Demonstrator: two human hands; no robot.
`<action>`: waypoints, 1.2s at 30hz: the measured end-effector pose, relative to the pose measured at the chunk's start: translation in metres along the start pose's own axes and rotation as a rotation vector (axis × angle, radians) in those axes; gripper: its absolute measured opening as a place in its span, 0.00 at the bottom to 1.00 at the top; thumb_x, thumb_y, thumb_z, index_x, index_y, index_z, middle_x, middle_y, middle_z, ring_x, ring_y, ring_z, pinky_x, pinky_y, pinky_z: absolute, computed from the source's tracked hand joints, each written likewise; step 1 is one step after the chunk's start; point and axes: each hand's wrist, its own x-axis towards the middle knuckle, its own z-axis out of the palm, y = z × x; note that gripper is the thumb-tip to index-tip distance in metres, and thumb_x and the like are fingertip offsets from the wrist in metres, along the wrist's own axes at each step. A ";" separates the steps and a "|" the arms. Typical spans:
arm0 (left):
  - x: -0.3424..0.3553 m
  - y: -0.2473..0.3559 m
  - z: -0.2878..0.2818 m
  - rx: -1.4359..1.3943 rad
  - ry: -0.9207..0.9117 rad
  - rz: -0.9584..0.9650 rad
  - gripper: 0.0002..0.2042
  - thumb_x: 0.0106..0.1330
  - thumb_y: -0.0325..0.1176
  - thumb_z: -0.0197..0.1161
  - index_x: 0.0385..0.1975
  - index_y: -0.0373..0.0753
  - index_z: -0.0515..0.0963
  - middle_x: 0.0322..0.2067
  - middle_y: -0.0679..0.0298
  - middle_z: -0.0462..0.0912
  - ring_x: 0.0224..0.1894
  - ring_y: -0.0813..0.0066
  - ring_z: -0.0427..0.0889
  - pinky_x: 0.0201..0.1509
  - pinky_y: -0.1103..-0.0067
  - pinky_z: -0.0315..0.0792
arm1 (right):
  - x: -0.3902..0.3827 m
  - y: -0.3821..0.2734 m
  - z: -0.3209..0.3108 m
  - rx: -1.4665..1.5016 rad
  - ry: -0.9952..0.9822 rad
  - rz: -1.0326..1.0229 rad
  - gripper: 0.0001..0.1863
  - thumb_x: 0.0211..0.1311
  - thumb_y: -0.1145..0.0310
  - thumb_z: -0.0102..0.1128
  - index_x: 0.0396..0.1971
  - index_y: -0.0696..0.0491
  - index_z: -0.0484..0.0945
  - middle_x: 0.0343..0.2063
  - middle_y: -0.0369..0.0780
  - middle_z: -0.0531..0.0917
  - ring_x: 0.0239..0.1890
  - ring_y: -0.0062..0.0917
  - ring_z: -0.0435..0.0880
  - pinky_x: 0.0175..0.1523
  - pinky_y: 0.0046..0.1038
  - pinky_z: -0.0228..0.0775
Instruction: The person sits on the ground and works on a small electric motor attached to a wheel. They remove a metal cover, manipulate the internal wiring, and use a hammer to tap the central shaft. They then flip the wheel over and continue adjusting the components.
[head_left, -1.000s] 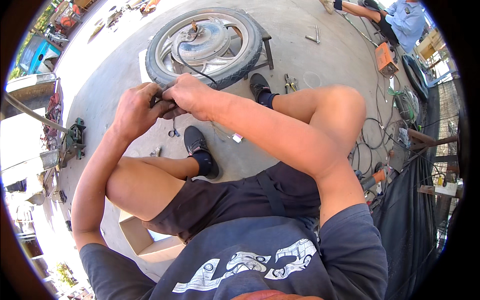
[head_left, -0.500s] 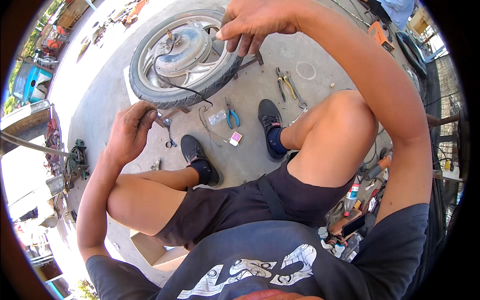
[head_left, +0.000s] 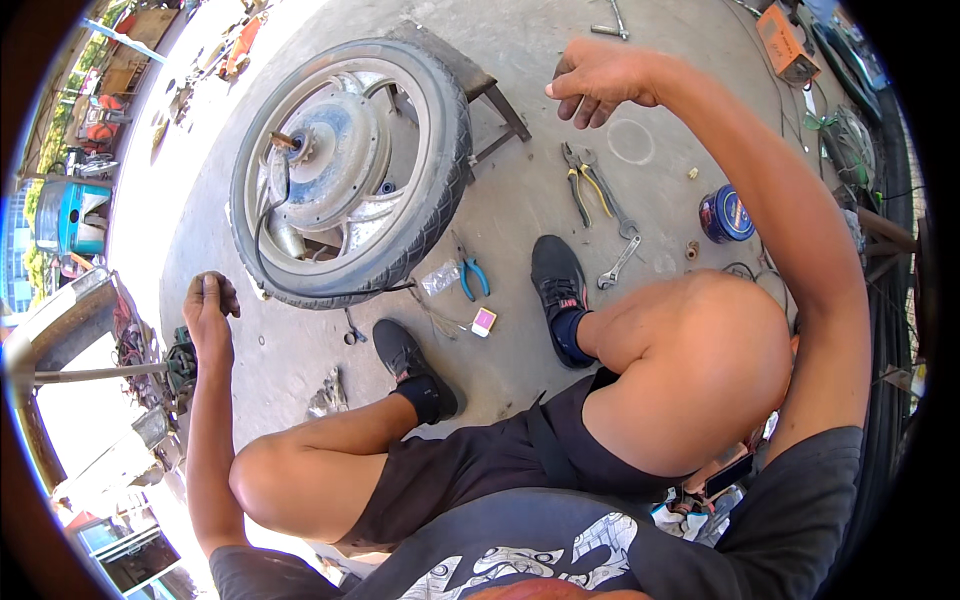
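Note:
My right hand (head_left: pixel 600 85) is raised at upper right with fingers apart and nothing in them, beside the black metal stool (head_left: pixel 440 55). My left hand (head_left: pixel 212 305) hangs at left, thumb pressed to curled fingers; what it holds, if anything, is hidden. Between them a spoked alloy wheel with tire (head_left: pixel 440 175) and hub motor (head_left: pixel 330 170) lies on the stool, a black cable (head_left: pixel 350 294) running from its axle. On the concrete floor lie yellow-black pliers (head_left: pixel 580 190), a wrench (head_left: pixel 618 262), blue pliers (head_left: pixel 472 280), a plastic bag (head_left: pixel 440 278) and a small box (head_left: pixel 484 321).
My bent legs and shoes (head_left: pixel 555 280) are below the wheel. A blue can (head_left: pixel 725 213) stands at right, with an orange machine (head_left: pixel 785 45) and cables behind. A metal bar (head_left: pixel 100 373) and clutter line the left edge.
My hands, together at the cable a second ago, have separated: the right went up and right, the left leftward and down. The view has shifted, showing more floor and tools.

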 end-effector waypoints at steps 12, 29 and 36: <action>0.187 -0.041 0.003 -0.237 0.265 -0.294 0.14 0.67 0.20 0.44 0.48 0.31 0.73 0.36 0.59 0.78 0.27 0.78 0.72 0.25 0.83 0.65 | 0.156 0.047 -0.016 -0.550 -0.168 0.120 0.19 0.68 0.64 0.55 0.40 0.70 0.79 0.34 0.47 0.84 0.31 0.32 0.87 0.36 0.33 0.83; 0.315 -0.051 0.101 0.796 0.023 -0.052 0.32 0.79 0.58 0.40 0.57 0.32 0.77 0.54 0.43 0.76 0.57 0.51 0.76 0.65 0.62 0.64 | 0.301 0.014 0.007 -0.172 0.585 -0.219 0.26 0.72 0.54 0.52 0.37 0.68 0.80 0.34 0.56 0.85 0.39 0.45 0.87 0.51 0.41 0.76; 0.306 -0.051 0.106 0.732 0.090 0.114 0.24 0.80 0.49 0.46 0.51 0.33 0.79 0.43 0.46 0.74 0.46 0.48 0.75 0.56 0.63 0.68 | 0.341 -0.063 0.030 -0.001 0.515 0.080 0.36 0.71 0.44 0.49 0.43 0.71 0.79 0.43 0.64 0.83 0.52 0.60 0.80 0.59 0.48 0.69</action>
